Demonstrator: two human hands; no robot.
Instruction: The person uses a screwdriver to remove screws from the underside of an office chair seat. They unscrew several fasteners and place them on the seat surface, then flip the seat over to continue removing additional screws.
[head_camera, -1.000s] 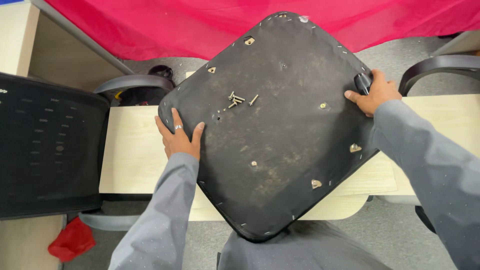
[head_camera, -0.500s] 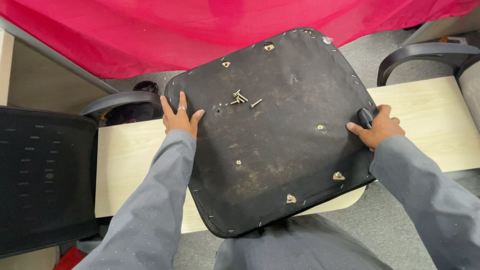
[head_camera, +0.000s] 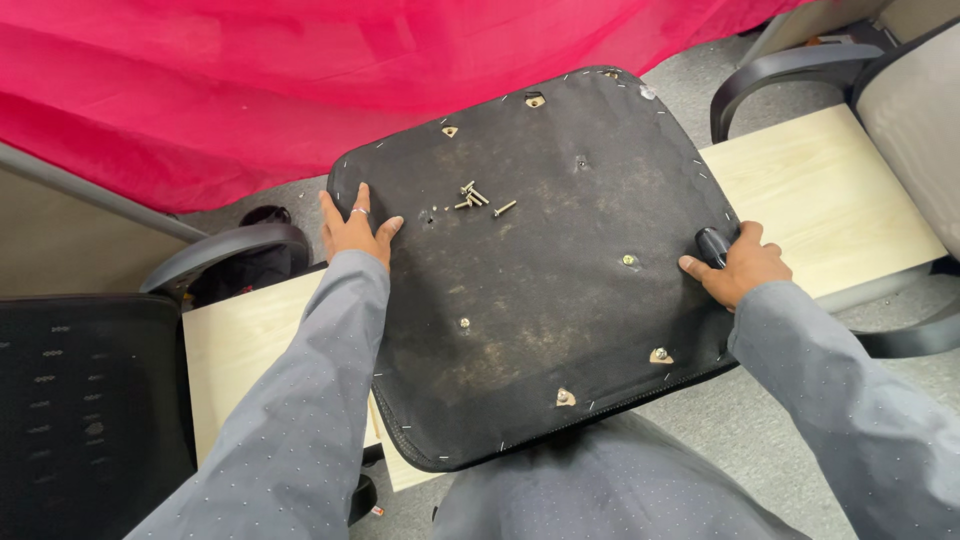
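Upturned office-chair seat base (head_camera: 560, 300) lies flat across a wooden board (head_camera: 820, 200), keeping loose screws (head_camera: 478, 198) from rolling. Left hand (head_camera: 352, 230), fingers spread, presses its edge. Right hand (head_camera: 742, 268) curls around the opposite rim, steadying it.

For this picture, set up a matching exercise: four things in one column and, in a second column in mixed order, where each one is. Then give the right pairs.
Things:
1. left hand
2. right hand
3. loose screws
4. black mesh chair back

Places:
A. lying in a small heap on the upturned seat pad, near its upper middle
B. at the pad's right edge, fingers around a short dark handle
C. lower left of the picture, beside the pale wooden board
D. flat on the pad's left edge, ring on one finger

Pairs: 1-D, 2-B, 3-A, 4-C
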